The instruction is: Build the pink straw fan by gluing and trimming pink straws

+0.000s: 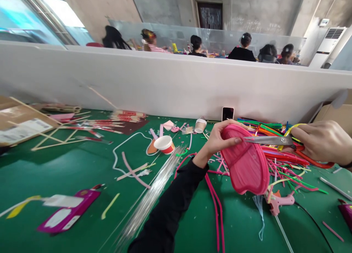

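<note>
My left hand [213,140] grips the upper left edge of a pink wing-shaped piece [246,165], which looks built from rows of fuzzy stems, and holds it above the table. In my right hand [323,140] is a pair of scissors [268,140] with orange and yellow handles. The blades lie across the top of the piece, their tips close to my left thumb; whether they touch it I cannot tell. Below the piece, a pink glue gun [281,201] rests beside a light blue tassel [259,209]. Long pink stems [216,205] lie under my left forearm's right side.
Colourful pipe cleaners [291,156] pile up on the right. Around the green table [110,223] are a paper cup [164,145], clear sticks [156,194], a purple box [68,212], a phone [227,113] and a cardboard box [24,124]. A white partition [165,84] stands behind; people sit beyond it.
</note>
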Demonstrator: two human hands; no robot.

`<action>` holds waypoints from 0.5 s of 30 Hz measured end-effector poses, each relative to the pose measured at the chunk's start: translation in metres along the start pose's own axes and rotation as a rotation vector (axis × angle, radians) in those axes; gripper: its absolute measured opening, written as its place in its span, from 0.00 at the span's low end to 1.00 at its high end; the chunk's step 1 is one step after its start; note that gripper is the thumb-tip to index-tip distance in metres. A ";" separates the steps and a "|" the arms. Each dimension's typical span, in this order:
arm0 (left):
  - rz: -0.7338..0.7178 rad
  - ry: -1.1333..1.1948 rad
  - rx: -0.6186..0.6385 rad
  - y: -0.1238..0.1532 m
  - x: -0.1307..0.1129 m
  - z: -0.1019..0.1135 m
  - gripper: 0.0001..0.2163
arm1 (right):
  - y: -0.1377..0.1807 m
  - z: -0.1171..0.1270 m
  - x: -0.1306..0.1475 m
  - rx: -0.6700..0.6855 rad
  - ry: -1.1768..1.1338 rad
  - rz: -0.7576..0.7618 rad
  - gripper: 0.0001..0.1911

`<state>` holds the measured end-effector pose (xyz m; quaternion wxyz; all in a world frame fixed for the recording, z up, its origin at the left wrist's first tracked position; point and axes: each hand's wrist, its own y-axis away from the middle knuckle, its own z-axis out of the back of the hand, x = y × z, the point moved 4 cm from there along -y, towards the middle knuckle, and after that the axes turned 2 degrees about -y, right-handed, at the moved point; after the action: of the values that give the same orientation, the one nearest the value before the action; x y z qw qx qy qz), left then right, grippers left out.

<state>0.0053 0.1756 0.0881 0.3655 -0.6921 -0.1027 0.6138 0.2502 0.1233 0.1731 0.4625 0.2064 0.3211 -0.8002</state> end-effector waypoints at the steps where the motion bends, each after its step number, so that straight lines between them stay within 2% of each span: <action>1: 0.015 0.001 0.010 0.000 0.000 -0.002 0.16 | 0.002 0.000 0.000 -0.022 -0.007 0.004 0.15; 4: 0.044 -0.013 0.010 -0.001 0.000 -0.005 0.18 | 0.005 0.005 0.000 -0.081 -0.023 0.041 0.16; 7: 0.058 -0.043 -0.020 -0.002 -0.001 -0.004 0.18 | 0.005 0.011 -0.001 -0.081 0.006 0.010 0.17; 11: 0.069 -0.078 -0.035 -0.003 -0.001 -0.002 0.20 | 0.011 0.011 -0.006 -0.050 0.059 -0.133 0.26; 15: 0.054 -0.105 -0.042 -0.002 -0.004 -0.002 0.19 | 0.024 0.002 -0.004 0.021 -0.021 -0.281 0.31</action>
<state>0.0074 0.1740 0.0926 0.3286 -0.6691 -0.1157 0.6565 0.2728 0.1157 0.1691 0.3472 0.1559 0.3338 -0.8624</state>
